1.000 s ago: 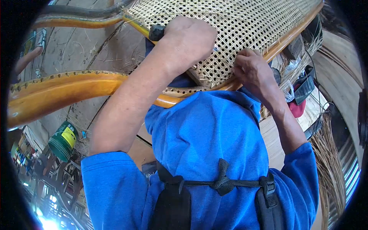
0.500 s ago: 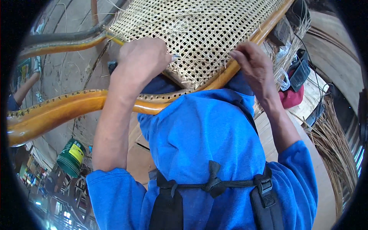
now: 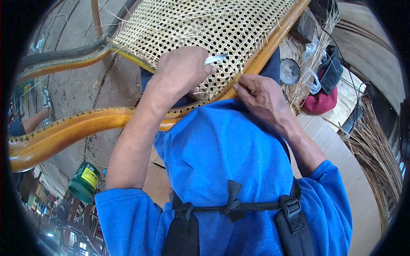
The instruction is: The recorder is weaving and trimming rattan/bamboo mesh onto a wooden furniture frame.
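A pale woven cane panel (image 3: 188, 25) with rows of small holes lies in a curved, varnished wooden frame (image 3: 279, 32). My left hand (image 3: 183, 68) is closed over the panel near its close corner. It grips a short silver metal tool (image 3: 217, 59), whose flat, tapering end sticks out toward the right, over the weave. My right hand (image 3: 262, 96) rests at the right rail of the frame, thumb and fingers pinched together at the panel's edge. Whatever lies between those fingertips is too small to make out.
Left of me a frame rail (image 3: 68, 123) has a row of drilled holes. A green bucket (image 3: 84, 182) stands lower left. To the right are a round grey disc (image 3: 289, 71), a red item (image 3: 321, 101) and a bundle of cane strands (image 3: 370, 158). Another person's arm (image 3: 36, 120) shows far left.
My right hand has come down and left onto the frame's edge. My left hand has shifted right, and more of the metal tool shows. The view has shifted slightly.
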